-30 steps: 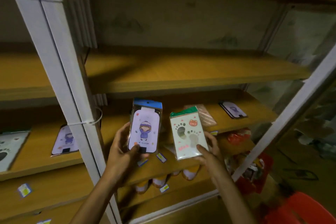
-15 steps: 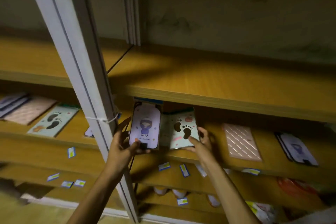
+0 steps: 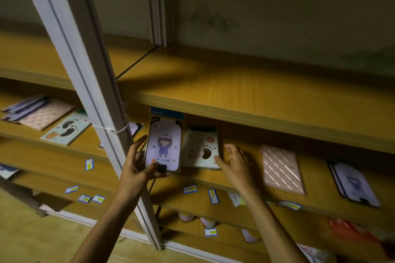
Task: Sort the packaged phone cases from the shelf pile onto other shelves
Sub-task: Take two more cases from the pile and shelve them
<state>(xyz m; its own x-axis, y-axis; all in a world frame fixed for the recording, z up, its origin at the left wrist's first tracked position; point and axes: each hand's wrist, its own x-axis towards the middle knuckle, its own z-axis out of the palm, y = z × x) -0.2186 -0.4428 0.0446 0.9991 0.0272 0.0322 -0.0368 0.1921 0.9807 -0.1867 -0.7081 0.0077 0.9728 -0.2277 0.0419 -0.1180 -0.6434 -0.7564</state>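
Lilac plastic-wrapped phone case with a cartoon girl in purple [image 3: 163, 150] stands upright at frame centre, the left hand [image 3: 136, 168] clamping its grip round the lower edge, thumb across the bottom. Just right of it, a pale mint packaged case printed with dark footprints [image 3: 202, 148] leans on the wooden middle shelf [image 3: 245, 179]; the right hand [image 3: 235, 163] has its grip round the case's right edge. A pink striped case [image 3: 281, 168] lies flat on the same shelf further right. At left, behind the white metal upright [image 3: 85, 83], another footprint case [image 3: 66, 129] lies flat.
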